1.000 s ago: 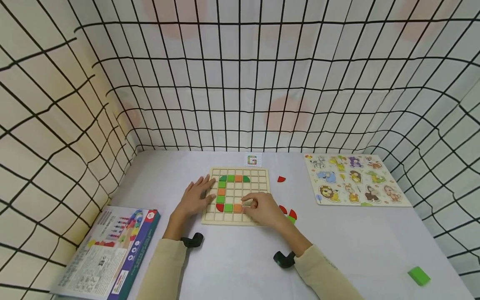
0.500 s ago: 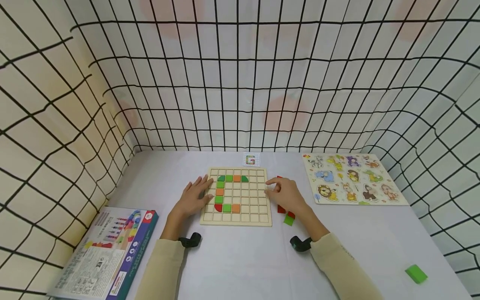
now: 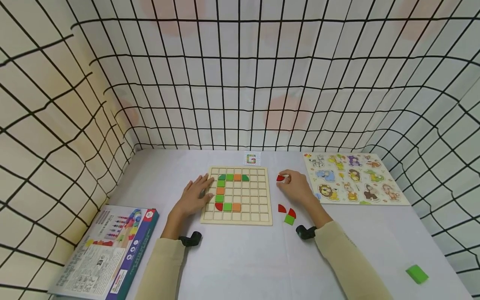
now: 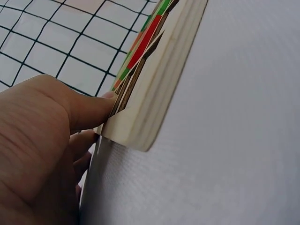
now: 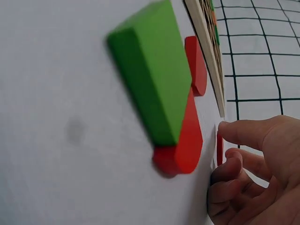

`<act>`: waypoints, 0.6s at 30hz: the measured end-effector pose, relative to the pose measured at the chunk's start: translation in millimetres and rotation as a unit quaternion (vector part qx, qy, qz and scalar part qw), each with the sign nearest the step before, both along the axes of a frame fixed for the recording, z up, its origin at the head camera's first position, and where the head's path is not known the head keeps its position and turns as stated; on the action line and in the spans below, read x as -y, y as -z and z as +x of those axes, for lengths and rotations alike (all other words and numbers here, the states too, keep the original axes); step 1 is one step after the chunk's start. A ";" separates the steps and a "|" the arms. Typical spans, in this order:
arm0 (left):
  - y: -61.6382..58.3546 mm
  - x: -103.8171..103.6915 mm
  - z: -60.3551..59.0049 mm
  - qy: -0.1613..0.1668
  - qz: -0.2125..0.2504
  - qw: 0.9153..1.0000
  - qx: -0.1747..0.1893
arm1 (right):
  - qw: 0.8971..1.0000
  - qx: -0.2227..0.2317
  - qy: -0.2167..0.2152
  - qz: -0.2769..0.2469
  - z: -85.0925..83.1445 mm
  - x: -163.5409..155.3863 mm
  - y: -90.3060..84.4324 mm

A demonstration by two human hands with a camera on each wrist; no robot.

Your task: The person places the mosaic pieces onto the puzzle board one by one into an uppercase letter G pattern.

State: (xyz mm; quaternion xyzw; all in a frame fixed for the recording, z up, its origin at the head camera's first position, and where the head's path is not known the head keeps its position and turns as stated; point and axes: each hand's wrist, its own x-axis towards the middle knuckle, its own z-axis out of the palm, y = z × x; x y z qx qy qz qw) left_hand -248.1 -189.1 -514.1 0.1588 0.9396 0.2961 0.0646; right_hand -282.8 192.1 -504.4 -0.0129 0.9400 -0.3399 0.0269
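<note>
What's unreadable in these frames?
- Right hand on the red piece: fingers cover its edge in the head view, and the right wrist view shows only a sliver, so the grip is unclear.
- Pattern card: too small.
- Wooden board: left wrist view sees only its edge.

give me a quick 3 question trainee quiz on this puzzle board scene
1. True or false: the left hand rests on the left edge of the wooden grid board.
2. What does the right hand pinch? A) the green block by the table's near right corner B) a red quarter-round piece C) the animal puzzle
3. Fill in: the pattern card beyond the board shows the letter ___.

Key: 1 true; 2 B; 3 G
</note>
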 end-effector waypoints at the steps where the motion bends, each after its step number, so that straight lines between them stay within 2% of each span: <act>1: 0.2 -0.1 -0.5 0.000 0.000 1.000 -0.001 | 1.000 0.000 0.001 0.000 -0.9 -0.7 -0.1; 9: 0.4 0.1 -1.1 -0.005 -0.001 1.000 -0.003 | 1.000 0.009 0.012 0.007 -4.5 0.0 -4.7; 18: -1.8 -1.2 1.6 -0.007 -0.001 1.000 -0.001 | 1.000 0.019 0.014 0.003 -0.1 0.9 -8.1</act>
